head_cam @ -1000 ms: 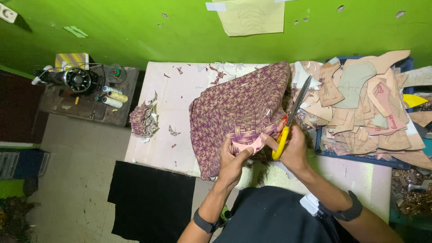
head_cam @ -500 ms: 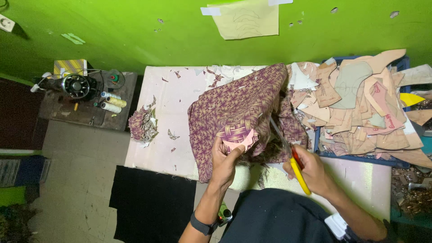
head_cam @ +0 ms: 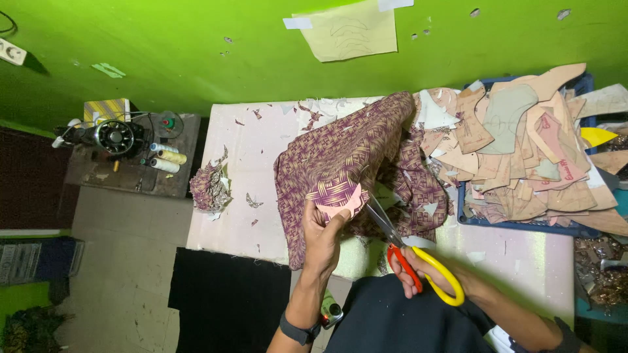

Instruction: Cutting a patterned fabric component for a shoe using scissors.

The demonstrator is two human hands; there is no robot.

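Hands at near edge of surface: left hand (head_cam: pixel 325 236) pinching pink cut-out piece, right hand (head_cam: pixel 437 282) gripping scissors.
Pink piece (head_cam: pixel 341 206) is small w/ curved, notched edge, held against purple woven-print fabric (head_cam: pixel 347 157) at its near edge; scissors (head_cam: pixel 407 252), red/yellow handles, blades open, tips just beside the piece. Fabric lies rumpled across pale pink surface (head_cam: pixel 245 216), scraps of it at left. Farther right, heap of tan pattern pieces (head_cam: pixel 523 147) in blue tray. Far left, sewing machine (head_cam: pixel 108 136) w/ thread spools; green wall behind.
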